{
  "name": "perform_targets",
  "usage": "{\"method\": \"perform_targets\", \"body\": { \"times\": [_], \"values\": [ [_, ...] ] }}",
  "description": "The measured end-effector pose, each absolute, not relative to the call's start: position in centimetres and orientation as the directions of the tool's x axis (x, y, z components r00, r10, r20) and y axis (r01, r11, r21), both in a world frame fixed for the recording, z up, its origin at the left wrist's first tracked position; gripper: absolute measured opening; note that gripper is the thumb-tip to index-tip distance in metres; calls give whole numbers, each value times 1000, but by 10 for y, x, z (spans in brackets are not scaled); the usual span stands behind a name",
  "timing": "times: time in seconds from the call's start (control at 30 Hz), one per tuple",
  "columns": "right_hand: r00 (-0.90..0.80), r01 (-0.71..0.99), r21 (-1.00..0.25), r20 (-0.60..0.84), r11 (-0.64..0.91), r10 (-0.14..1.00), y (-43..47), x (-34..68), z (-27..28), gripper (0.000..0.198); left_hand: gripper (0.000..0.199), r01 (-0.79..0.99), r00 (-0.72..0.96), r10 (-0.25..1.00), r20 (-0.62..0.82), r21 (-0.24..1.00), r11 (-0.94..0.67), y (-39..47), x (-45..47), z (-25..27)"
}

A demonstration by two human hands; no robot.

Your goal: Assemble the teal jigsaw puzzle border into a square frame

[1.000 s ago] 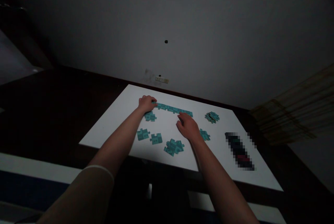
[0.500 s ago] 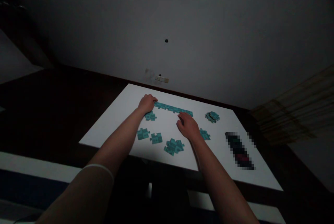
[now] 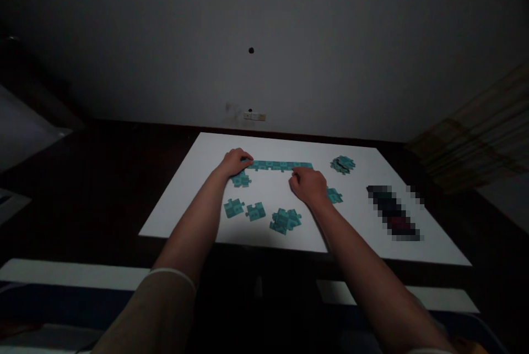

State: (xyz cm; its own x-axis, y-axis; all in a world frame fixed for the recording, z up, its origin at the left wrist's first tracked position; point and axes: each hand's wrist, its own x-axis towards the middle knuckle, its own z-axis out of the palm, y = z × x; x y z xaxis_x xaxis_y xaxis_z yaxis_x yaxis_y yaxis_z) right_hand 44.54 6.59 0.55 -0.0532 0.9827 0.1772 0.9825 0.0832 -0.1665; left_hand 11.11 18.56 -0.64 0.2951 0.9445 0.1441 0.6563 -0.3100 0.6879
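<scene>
Left hand (image 3: 236,161): fingers at puzzle strip (image 3: 273,165), left end
Right hand (image 3: 311,183): fingers at near edge
Fingers clamped: cannot tell

Plain grey wall (image 3: 330,40) behind flat white desk (image 3: 177,194). Low on wall: pale rectangular socket strip (image 3: 254,116), dark smudge (image 3: 233,110) beside it. Small round black spot (image 3: 251,50) higher up. Right: yellowish striped cloth curtain (image 3: 471,128); dark elongated pixelated object (image 3: 392,213) on desk.
</scene>
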Motion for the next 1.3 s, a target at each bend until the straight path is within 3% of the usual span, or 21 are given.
{"method": "perform_targets", "body": {
  "times": [0.2,0.4,0.63,0.8,0.93,1.13,1.3],
  "values": [
    [-40,990,-128,167,62,985,63,443,11,37,9,573,146,982,119,799,-182,188,109,-10],
    [-32,993,-110,143,48,989,61,439,16,34,33,577,46,995,92,811,-102,181,114,-5],
    [-46,989,-131,139,64,989,61,437,14,37,34,730,55,995,80,677,-95,113,98,7],
    [-55,986,-150,129,75,990,61,438,13,42,56,831,84,996,18,551,-80,72,86,15],
    [-57,986,-150,132,76,990,59,437,14,42,51,833,170,985,-21,538,-132,63,77,26],
    [-82,984,-144,159,105,984,56,439,14,38,26,757,256,967,-17,625,-189,51,58,34],
    [-91,985,-130,170,114,981,56,439,15,37,26,705,287,958,-25,682,-194,53,54,36]
  ]
}}
